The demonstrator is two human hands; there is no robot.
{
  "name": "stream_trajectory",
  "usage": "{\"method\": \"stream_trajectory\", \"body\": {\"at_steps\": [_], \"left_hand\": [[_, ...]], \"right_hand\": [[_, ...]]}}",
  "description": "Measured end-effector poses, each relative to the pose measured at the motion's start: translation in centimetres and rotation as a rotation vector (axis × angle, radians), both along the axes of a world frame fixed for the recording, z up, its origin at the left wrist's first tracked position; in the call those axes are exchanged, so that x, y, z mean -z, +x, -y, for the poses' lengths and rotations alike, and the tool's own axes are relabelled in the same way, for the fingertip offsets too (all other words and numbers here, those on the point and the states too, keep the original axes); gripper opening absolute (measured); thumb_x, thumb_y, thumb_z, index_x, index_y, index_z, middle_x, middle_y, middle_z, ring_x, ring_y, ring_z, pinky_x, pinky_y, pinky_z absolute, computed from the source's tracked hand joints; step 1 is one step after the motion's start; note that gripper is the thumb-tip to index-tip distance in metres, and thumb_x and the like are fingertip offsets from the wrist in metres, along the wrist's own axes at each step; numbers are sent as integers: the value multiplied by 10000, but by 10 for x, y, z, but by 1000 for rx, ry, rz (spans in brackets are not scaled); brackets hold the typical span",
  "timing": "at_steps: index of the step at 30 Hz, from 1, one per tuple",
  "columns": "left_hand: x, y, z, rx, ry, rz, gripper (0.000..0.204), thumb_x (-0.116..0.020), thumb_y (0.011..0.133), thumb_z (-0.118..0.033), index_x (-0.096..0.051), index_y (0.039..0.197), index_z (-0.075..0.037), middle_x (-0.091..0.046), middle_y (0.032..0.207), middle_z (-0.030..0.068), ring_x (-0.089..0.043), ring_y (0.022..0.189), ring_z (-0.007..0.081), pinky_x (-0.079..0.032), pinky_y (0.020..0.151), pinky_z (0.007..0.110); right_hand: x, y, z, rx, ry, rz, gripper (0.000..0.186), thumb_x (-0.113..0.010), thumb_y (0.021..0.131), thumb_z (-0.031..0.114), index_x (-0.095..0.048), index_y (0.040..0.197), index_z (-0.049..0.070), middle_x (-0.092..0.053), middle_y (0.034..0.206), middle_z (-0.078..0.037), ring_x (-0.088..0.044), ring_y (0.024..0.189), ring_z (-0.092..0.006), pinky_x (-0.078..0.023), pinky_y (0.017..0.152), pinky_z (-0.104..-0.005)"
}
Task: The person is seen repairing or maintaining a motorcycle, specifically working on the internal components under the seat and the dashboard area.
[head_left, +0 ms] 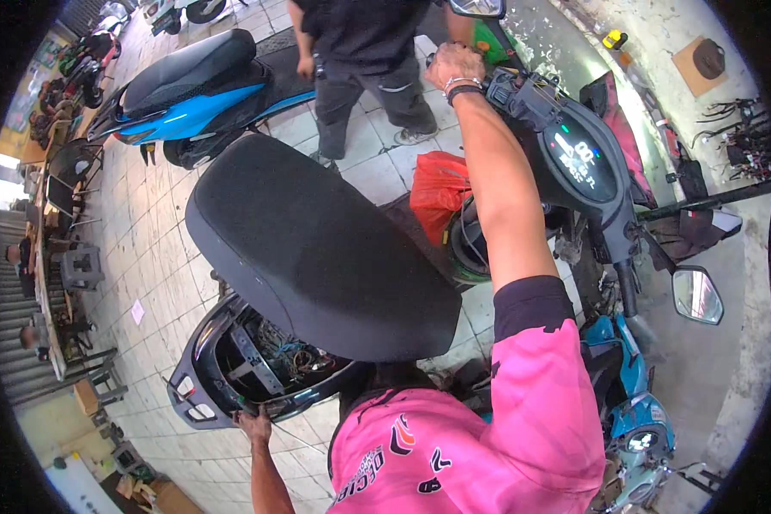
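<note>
Gripping, right hand (456,67): up and right of the seat (317,248); fingers curled around the far end of the handlebar (522,96).
Touching, left hand (253,426): below the seat and the nearer hand to it; fingers at the rim of the tail shell (218,394), firmness of hold cannot be told.
Seat axis: upper left to lower right.
Tail shell: below the seat's left half, open; contents, wiring (295,355) and a metal bracket (253,364).
Red bag (437,193): right of the seat; contents hidden.
</note>
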State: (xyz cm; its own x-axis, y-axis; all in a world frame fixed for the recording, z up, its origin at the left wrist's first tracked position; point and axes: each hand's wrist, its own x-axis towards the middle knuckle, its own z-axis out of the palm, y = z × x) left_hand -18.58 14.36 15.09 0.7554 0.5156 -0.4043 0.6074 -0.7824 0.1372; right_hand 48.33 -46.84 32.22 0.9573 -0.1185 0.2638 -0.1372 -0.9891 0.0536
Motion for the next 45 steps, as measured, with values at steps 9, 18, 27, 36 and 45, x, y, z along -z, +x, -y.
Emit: {"method": "stream_trajectory", "body": {"at_steps": [9, 18, 27, 36, 45], "left_hand": [[17, -9, -12, -49, -18, -42, 710, -641, 928, -519, -557, 1363, 36, -563, 1409, 249, -317, 1425, 437, -70, 1231, 484], [-17, 8, 10, -34, -37, 15, 531, -635, 912, -440, -671, 1207, 0, -651, 1249, 242, -448, 1313, 369, -128, 1194, 491], [-4, -5, 0, -1, -56, 62, 554, -633, 907, -486, -657, 1231, -37, -636, 1279, 210, -449, 1307, 359, -148, 1182, 501], [11, -17, -10, 27, 8, 84, 539, -611, 919, -472, -631, 1300, -92, -612, 1360, 175, -415, 1343, 346, -162, 1167, 512], [-4, -5, 1, 18, -33, 102, 572, -653, 905, -438, -619, 1289, -15, -633, 1317, 200, -403, 1358, 359, -144, 1187, 487]], "right_hand": [[24, 3, 9, -165, -60, 236, 477, -793, 673, 318, -665, 1074, 94, -710, 1011, -112, -698, 991, -291, -560, 839, -426], [10, 7, -2, 195, -131, 100, 571, -717, 773, 437, -674, 1216, 79, -668, 1230, -180, -613, 1196, -351, -475, 1012, -450], [-2, -3, 4, -77, -70, 11, 407, -738, 760, 304, -715, 1075, 48, -716, 1111, -204, -706, 1025, -363, -571, 888, -462], [15, 3, 8, -120, -95, 183, 457, -671, 750, 353, -704, 1066, 26, -696, 1172, -206, -681, 1075, -388, -571, 914, -454], [-6, 12, -5, 140, 119, -178, 528, -675, 752, 309, -706, 1179, 0, -649, 1298, -238, -645, 1187, -397, -550, 979, -474]]}}
